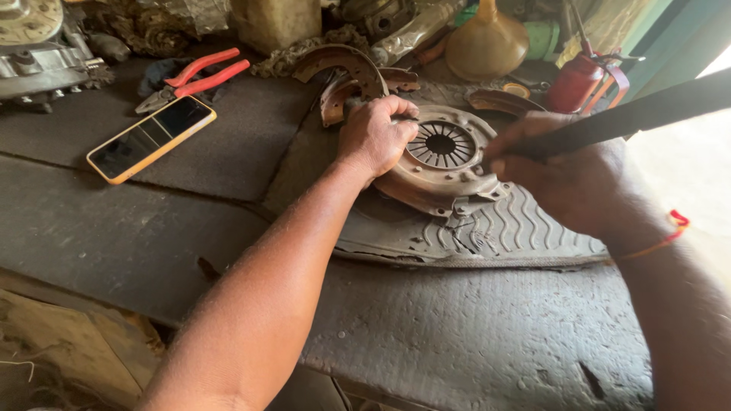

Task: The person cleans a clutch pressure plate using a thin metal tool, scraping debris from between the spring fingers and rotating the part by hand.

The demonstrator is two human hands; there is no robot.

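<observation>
A round, rusty clutch pressure plate (442, 164) with a slotted centre lies tilted on a ribbed rubber mat (502, 232). My left hand (375, 137) grips its left rim, fingers curled over the top edge. My right hand (560, 171) is closed around a long dark bar-like tool (640, 114) whose end meets the plate's right side. A red thread band circles my right wrist.
A phone in an orange case (151, 138) and red-handled pliers (194, 78) lie at the left. Curved rusty brake shoes (346, 72) sit behind the plate. A tan funnel (486, 42), a red oil can (575, 80) and engine parts (38, 46) crowd the back. The bench edge runs along the lower left.
</observation>
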